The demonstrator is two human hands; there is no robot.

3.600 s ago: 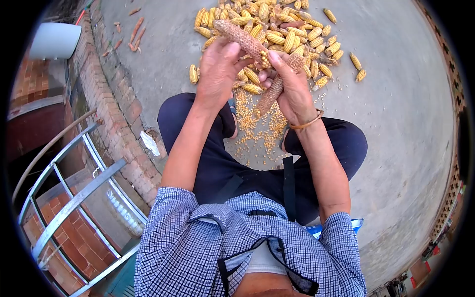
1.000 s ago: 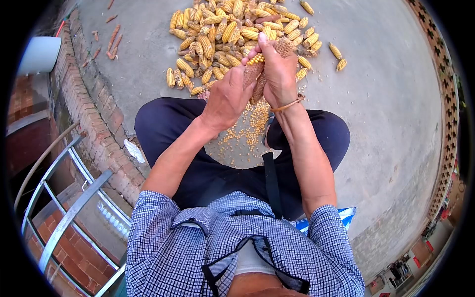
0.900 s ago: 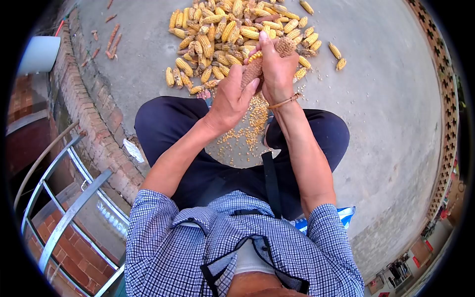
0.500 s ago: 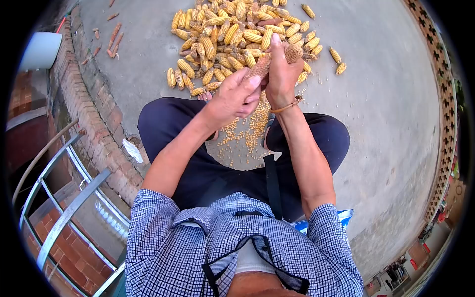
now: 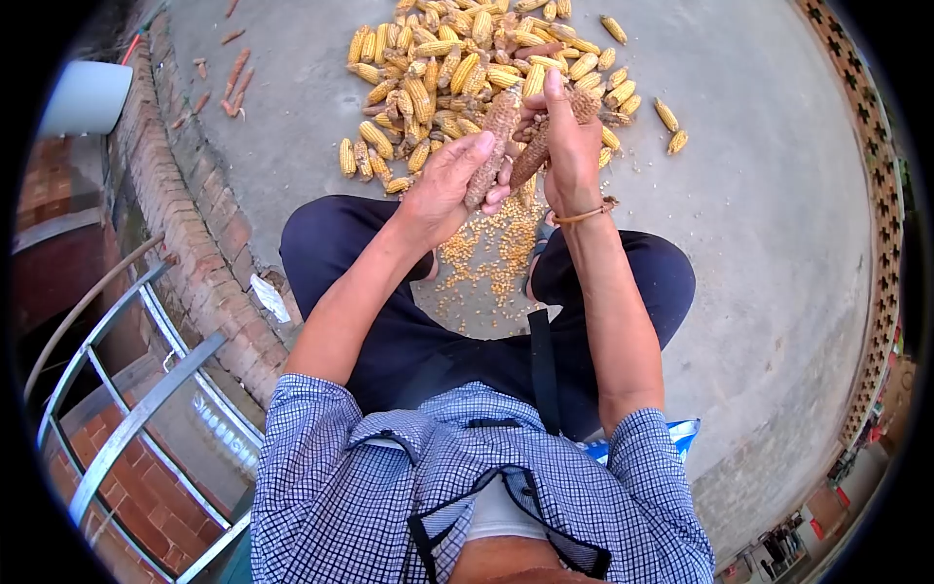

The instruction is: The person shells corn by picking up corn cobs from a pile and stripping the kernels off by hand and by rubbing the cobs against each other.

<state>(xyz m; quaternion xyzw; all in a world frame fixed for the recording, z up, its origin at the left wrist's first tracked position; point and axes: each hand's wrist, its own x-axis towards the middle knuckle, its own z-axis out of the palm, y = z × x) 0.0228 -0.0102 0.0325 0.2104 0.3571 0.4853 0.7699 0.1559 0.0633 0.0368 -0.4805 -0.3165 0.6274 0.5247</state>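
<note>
Grasping a seemingly bare cob in the left hand and a browner cob in the right hand, both at twelve o'clock from the loose kernels. Probably best gripped firmly, angled toward six o'clock, skin clear of rough faces.

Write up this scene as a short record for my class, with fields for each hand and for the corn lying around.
Left hand: holds a pinkish cob, no kernels visible on it
Right hand: holds a brown cob; wristband on the wrist
Loose kernels: scattered on the concrete, below the hands in the picture
Corn pile: beyond the hands, mostly yellow ears
Two separate ears: right of the pile
Bare cobs: upper left, on the concrete
</note>
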